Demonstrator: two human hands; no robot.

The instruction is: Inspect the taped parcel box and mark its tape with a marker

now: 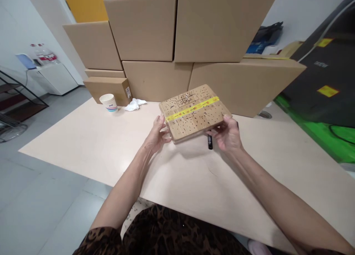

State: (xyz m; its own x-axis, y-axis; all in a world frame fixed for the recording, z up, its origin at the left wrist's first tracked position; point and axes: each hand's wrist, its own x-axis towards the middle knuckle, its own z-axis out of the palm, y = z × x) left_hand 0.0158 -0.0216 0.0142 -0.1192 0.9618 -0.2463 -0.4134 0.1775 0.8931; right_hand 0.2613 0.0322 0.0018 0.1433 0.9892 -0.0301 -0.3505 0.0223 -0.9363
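Observation:
Both hands hold a flat, brown, wood-look box (194, 123) up above the tabletop, tilted so its top faces me. Dark specks cover that top, a printed rectangle sits near its far edge, and a strip of yellow tape with red marks crosses it. At the left end, my left hand (158, 134) grips the edge, thumb on the side. My right hand (227, 133) closes on the near right corner with its thumb on top and its fingers underneath, partly hidden. A black marker-like stick (210, 141) shows beneath the box, beside my right fingers; its upper end is covered.
Cardboard boxes (149, 29) are stacked along the back of the pale table (91, 147). A smaller carton (107, 87), a paper cup (109, 102) and a crumpled white tissue (135, 104) stand at the back left. A tape roll (265, 114) lies at the back right.

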